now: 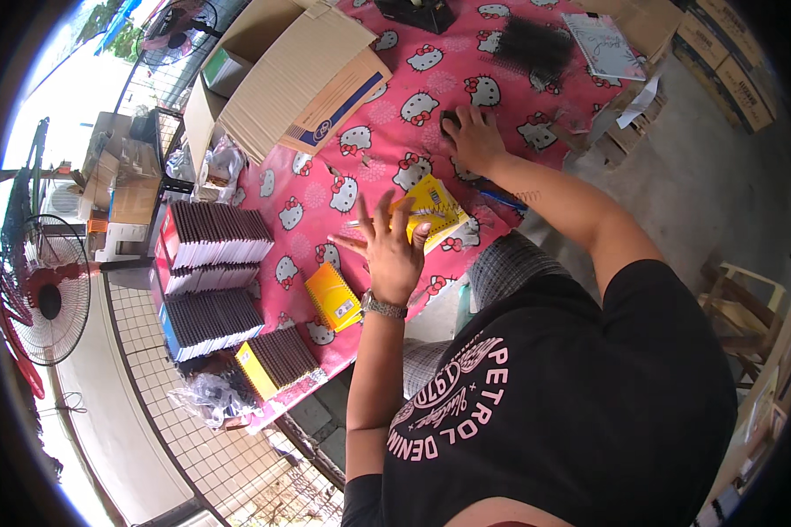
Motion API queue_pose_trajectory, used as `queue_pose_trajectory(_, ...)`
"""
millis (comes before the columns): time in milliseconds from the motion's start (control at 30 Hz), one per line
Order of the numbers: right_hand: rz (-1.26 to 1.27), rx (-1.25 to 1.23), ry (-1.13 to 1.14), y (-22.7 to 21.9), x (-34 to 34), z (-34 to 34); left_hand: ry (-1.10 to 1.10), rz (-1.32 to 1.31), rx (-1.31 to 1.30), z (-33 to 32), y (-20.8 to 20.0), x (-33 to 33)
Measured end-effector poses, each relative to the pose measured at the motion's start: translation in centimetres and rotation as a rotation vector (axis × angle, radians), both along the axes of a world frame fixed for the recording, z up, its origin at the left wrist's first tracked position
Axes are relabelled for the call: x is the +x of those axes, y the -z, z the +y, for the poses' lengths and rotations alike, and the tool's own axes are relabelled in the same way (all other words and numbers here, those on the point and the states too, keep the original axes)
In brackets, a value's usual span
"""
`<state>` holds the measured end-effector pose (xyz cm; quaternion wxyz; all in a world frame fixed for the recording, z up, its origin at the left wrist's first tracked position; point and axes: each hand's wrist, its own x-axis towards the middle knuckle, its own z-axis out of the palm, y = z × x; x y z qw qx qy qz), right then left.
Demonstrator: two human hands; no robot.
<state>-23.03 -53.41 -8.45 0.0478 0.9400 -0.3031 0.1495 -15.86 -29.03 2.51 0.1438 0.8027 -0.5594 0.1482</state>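
A yellow spiral notebook (437, 200) lies near the table edge, a dark wire coil along its side. Over its left part is my left hand (394, 250), its fingers spread. A thin pale rod passes behind those fingers; whether they hold it cannot be made out. Farther out, my right hand (476, 143) curls its fingers over a small dark object (450, 124), mostly hidden under them. Beneath my right forearm lies a blue-handled tool (504, 197), partly covered, with a loose coil end beside it. Another yellow notebook (333, 296) rests left of my left wrist.
Stacks of spiral notebooks (215, 237) line the table's left side. A cardboard box (299, 79) stands at the back left. Black wire coils (533, 46) and a notebook with a light cover (602, 46) lie at the far right. Fans (51, 303) stand left.
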Motion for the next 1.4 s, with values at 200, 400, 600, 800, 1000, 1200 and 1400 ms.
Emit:
queue_pose_trajectory(200, -0.493, 1.405, -0.374, -7.9, -1.8, -0.3, 0.097, 0.273, -0.101, 0.8, 1.8, 2.3)
queue_pose_trajectory(400, -0.266, 1.649, -0.734, -10.4, -4.5, 1.0, 0.112, 0.247, -0.1, -0.5, 0.7, 2.5)
queue_pose_trajectory(600, -0.086, 1.265, -0.671, -11.7, -3.9, 0.5, 0.153, 0.278, -0.146, -0.3, 0.5, 3.3)
queue_pose_trajectory(800, -0.185, 1.468, -0.701, -11.7, -3.1, 0.4, 0.172, 0.358, -0.186, 0.1, 0.8, 4.7)
queue_pose_trajectory(1000, -0.057, 1.102, -0.77, -11.5, -1.0, 0.2, 0.146, 0.414, -0.207, 0.6, 1.1, 6.3)
queue_pose_trajectory(1200, -0.168, 1.549, -0.746, -10.5, 0.0, 0.4, 0.16, 0.521, -0.198, 0.6, 1.2, 6.7)
queue_pose_trajectory(1400, -0.098, 1.265, -0.767, -10.6, 0.5, 0.5, 0.169, 0.67, -0.214, 0.6, 0.9, 6.9)
